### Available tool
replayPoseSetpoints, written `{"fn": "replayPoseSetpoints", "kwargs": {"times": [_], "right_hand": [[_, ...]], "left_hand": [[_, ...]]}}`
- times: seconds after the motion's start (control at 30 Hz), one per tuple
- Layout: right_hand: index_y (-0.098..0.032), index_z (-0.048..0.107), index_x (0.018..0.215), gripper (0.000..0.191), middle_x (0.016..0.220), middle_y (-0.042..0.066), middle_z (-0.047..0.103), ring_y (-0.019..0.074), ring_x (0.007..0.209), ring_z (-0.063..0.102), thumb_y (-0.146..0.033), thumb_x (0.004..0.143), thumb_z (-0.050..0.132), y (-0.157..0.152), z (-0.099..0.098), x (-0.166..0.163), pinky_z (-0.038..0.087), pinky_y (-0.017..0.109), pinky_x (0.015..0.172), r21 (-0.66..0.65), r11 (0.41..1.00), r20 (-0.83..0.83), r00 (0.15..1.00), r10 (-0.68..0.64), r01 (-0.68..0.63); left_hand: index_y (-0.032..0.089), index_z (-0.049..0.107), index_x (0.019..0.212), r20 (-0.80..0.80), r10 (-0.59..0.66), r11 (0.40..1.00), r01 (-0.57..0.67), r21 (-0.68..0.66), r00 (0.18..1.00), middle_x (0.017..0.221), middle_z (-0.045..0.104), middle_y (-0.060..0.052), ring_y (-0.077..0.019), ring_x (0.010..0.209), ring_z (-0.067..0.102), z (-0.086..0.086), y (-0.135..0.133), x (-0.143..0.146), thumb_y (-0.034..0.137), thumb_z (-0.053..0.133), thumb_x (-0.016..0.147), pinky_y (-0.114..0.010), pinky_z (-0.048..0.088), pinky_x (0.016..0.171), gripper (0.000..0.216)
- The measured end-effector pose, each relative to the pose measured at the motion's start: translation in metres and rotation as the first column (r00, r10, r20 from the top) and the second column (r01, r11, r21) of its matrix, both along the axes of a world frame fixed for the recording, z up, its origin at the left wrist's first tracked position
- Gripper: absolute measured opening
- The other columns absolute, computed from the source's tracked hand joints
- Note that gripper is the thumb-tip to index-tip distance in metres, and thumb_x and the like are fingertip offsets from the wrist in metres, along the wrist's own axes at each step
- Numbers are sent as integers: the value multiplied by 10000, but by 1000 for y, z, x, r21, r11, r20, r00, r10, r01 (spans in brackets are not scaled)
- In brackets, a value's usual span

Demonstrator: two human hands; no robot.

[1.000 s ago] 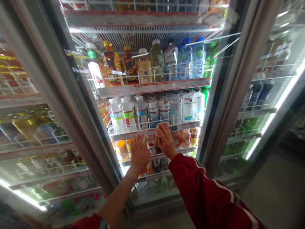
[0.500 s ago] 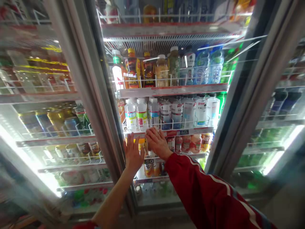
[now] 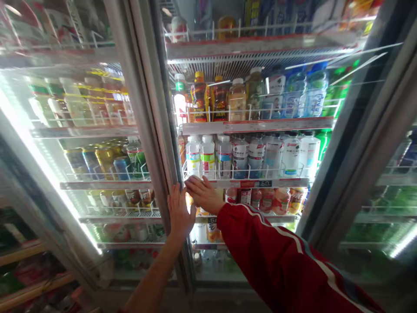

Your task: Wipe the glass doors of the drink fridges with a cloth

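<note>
My left hand (image 3: pixel 180 215) is raised in front of the metal door frame (image 3: pixel 156 113), its fingers stretched upward and the thumb apart. It holds nothing. Beside it, my right hand (image 3: pixel 206 194), in a red sleeve (image 3: pixel 257 243), lies flat with the fingers pointing left toward that frame. This hand is also bare of any object. Whether either palm presses on the frame or the glass is hard to tell. Just above the right fingers, a shelf carries white-capped bottles (image 3: pixel 207 156) and dark-capped bottles (image 3: pixel 257 156).
Higher up stands a row of tea and water bottles (image 3: pixel 237 100). Behind the left glass are shelves of cans (image 3: pixel 106 161) and pale bottles (image 3: pixel 74 102). A second door frame (image 3: pixel 355 130) slants at the right. Wooden shelving (image 3: pixel 22 252) shows at lower left.
My right hand has shifted left toward the door frame and my left hand. The left hand is now nearer the frame. The view has turned left, bringing more of the left cooler in.
</note>
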State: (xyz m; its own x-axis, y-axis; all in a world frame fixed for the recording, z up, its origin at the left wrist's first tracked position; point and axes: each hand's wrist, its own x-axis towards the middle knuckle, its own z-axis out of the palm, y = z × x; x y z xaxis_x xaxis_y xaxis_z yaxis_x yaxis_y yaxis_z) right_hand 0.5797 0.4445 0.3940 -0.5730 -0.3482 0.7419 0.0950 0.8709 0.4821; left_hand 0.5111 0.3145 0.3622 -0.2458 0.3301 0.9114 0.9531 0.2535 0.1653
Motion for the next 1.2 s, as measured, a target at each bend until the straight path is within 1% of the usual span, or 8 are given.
{"fn": "replayPoseSetpoints", "kwargs": {"times": [0.07,0.2,0.27,0.43,0.63,0.87,1.07,1.2], "right_hand": [[-196,547,1242,338,1398,77,499,218,1369,357,-183,909,489,-1,14,-7,177,530,1170,-26,1000,50,999,9,-8],[-230,502,1296,384,1452,85,425,251,1418,247,-224,912,497,-3,40,-22,136,595,1153,-155,987,-13,999,-33,31],[-229,516,1278,366,1448,84,432,251,1417,247,-221,912,498,-6,38,-27,146,593,1152,-140,990,5,1000,-6,7],[-176,582,1182,284,1398,73,499,227,1374,347,-196,929,454,-8,22,-32,214,539,1159,25,995,104,991,90,-93],[-207,491,1301,365,1421,84,469,233,1396,302,-208,942,428,-3,54,-35,154,557,1168,-109,994,-83,997,7,-16],[-185,533,1237,316,1398,81,498,223,1377,342,-205,931,454,-2,54,-25,250,540,1146,39,996,121,989,80,-85],[-200,492,1305,374,1448,100,429,242,1406,278,-219,937,427,8,97,-26,103,587,1165,-125,992,-97,995,-27,14],[-190,529,1261,339,1432,90,454,233,1392,311,-215,938,429,7,92,-25,159,561,1166,-33,999,-2,1000,14,-14]], "left_hand": [[160,350,1366,-3,3,1000,-3,22,1000,1454,360,-188,-265,1404,248,0,-4,-2,214,494,840,-498,240,1116,548],[165,329,1381,5,-3,1000,3,13,1000,1480,321,-178,-270,1415,215,-3,-10,-8,220,499,835,-505,212,1127,575],[163,312,1392,24,-1,1000,1,-6,1000,1487,307,-176,-277,1418,202,-4,-13,-12,216,503,830,-517,204,1129,595],[173,296,1403,48,-3,1000,3,11,999,1488,308,-162,-271,1416,208,0,-17,-17,203,494,831,-520,210,1133,606],[149,283,1408,10,4,1000,-4,-17,1000,1494,288,-183,-270,1426,174,4,-17,-17,210,481,839,-514,202,1135,606],[148,297,1400,-34,-4,1000,3,-8,999,1483,314,-185,-258,1426,182,10,-11,-14,239,486,849,-497,204,1134,590],[146,311,1387,-66,4,1000,-4,4,998,1485,308,-190,-258,1427,177,25,-5,-14,235,486,843,-500,209,1131,579],[140,304,1389,-68,18,1000,-17,18,998,1479,313,-199,-256,1427,175,28,-3,-14,223,491,837,-497,216,1128,589]]}}
